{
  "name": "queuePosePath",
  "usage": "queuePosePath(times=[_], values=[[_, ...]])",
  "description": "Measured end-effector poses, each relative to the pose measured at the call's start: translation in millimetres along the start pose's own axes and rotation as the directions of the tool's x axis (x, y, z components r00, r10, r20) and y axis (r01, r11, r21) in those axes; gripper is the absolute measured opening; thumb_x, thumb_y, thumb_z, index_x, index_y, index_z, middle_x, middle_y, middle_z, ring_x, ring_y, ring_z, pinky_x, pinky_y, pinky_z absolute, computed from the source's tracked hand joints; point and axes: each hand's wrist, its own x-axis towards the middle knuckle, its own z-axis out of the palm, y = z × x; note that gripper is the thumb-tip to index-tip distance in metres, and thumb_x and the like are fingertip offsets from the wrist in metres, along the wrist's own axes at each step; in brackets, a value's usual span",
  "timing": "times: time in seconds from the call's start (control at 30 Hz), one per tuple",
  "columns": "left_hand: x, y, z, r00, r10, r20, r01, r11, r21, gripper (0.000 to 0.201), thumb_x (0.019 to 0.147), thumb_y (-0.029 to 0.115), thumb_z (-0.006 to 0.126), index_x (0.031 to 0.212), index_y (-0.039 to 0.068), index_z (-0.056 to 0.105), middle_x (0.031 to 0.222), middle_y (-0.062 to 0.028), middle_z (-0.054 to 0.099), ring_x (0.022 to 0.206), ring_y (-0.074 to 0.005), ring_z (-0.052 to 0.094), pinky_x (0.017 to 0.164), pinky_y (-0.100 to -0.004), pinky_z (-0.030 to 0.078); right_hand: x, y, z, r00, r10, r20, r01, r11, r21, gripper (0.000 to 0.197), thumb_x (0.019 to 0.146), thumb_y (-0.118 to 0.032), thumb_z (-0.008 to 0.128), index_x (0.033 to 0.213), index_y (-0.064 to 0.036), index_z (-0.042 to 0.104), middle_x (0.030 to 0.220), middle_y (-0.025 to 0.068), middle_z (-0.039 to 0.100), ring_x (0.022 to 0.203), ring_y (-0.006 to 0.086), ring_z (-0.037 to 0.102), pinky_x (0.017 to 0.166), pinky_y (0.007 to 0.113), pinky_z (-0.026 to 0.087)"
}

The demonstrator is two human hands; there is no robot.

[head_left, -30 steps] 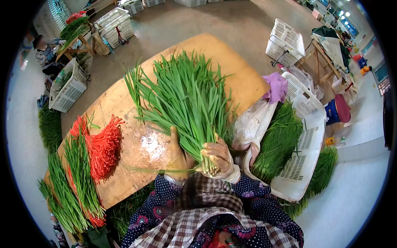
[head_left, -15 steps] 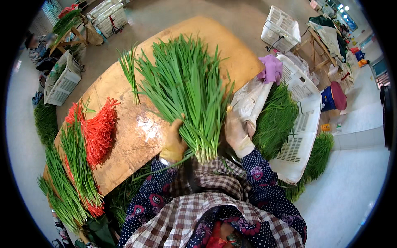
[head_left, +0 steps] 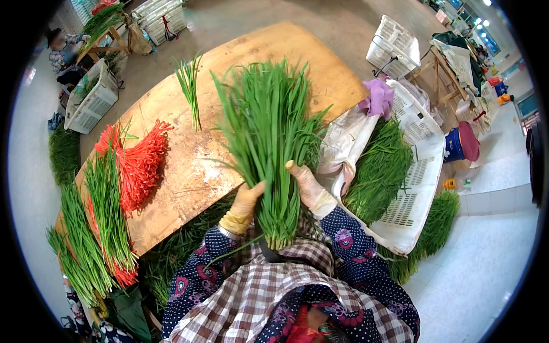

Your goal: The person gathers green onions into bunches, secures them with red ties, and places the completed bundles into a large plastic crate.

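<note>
A large bunch of green garlic chives is held between my two gloved hands, at the near edge of the wooden board. Its leaf tips fan out away from me over the board, and the pale cut ends point at my checked apron. My left hand, in a yellowish glove, closes round the left side of the lower stems. My right hand, gloved too, presses the right side with its thumb up; its fingers are hidden behind the leaves. A small bunch of chives lies alone farther up the board.
Red ties lie heaped on the board's left, beside several chive bundles. At right, a white basket holds loose chives, with a purple cloth at its corner. Beyond stand white crates, and a person sits far left.
The chive bunch has come nearer to me and stands more upright, its leaves gathered narrower. My right hand has moved left onto the stems; my left hand has shifted slightly right.
</note>
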Motion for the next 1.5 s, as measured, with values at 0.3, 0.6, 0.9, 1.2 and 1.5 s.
queuePosePath(times=[0.3,0.6,0.9,1.2,1.5], values=[[-29,46,50,0.948,0.316,0.019,-0.316,0.941,0.124,0.039,0.073,0.009,0.066,0.109,0.000,0.053,0.098,-0.0063,0.057,0.085,-0.0154,0.055,0.075,-0.0290,0.046,-34,-46,61,0.935,-0.349,-0.068,0.326,0.917,-0.232,0.044,0.068,-0.004,0.075,0.106,0.0018,0.055,0.099,0.0058,0.061,0.087,0.0151,0.057,0.079,0.029,0.045],[-37,205,78,0.499,0.842,0.206,-0.862,0.457,0.221,0.037,0.083,0.023,0.061,0.108,-0.002,0.052,0.102,-0.0094,0.059,0.089,-0.0187,0.057,0.083,-0.0325,0.047,-15,-166,177,0.700,-0.633,0.330,0.712,0.587,-0.385,0.043,0.070,-0.008,0.071,0.106,0.0034,0.050,0.088,0.0098,0.063,0.082,0.0152,0.060,0.077,0.026,0.048],[84,228,8,0.609,0.717,0.340,-0.793,0.537,0.288,0.041,0.093,0.033,0.039,0.118,0.001,0.049,0.104,-0.0148,0.061,0.091,-0.0196,0.059,0.078,-0.0276,0.049,91,-158,141,0.563,-0.531,0.633,0.526,0.821,0.221,0.034,0.083,-0.015,0.057,0.115,-0.0059,0.051,0.109,0.0071,0.057,0.096,0.0172,0.055,0.081,0.030,0.047],[24,294,93,0.488,0.752,0.444,-0.872,0.439,0.215,0.037,0.074,0.016,0.070,0.105,0.003,0.056,0.092,-0.0043,0.060,0.080,-0.0132,0.056,0.070,-0.0255,0.046,40,-211,202,0.498,-0.572,0.652,0.859,0.225,-0.460,0.041,0.084,-0.003,0.052,0.124,-0.0061,0.044,0.113,0.0201,0.052,0.099,0.0238,0.053,0.089,0.033,0.046],[30,318,128,0.409,0.779,0.475,-0.913,0.346,0.218,0.030,0.073,0.006,0.068,0.100,0.003,0.056,0.083,-0.0013,0.058,0.069,-0.0110,0.053,0.058,-0.0246,0.045,108,-244,199,0.241,-0.563,0.790,0.969,0.091,-0.231,0.053,0.085,-0.014,0.053,0.131,-0.0137,0.027,0.129,0.0160,0.035,0.120,0.0252,0.036,0.095,0.031,0.039]])
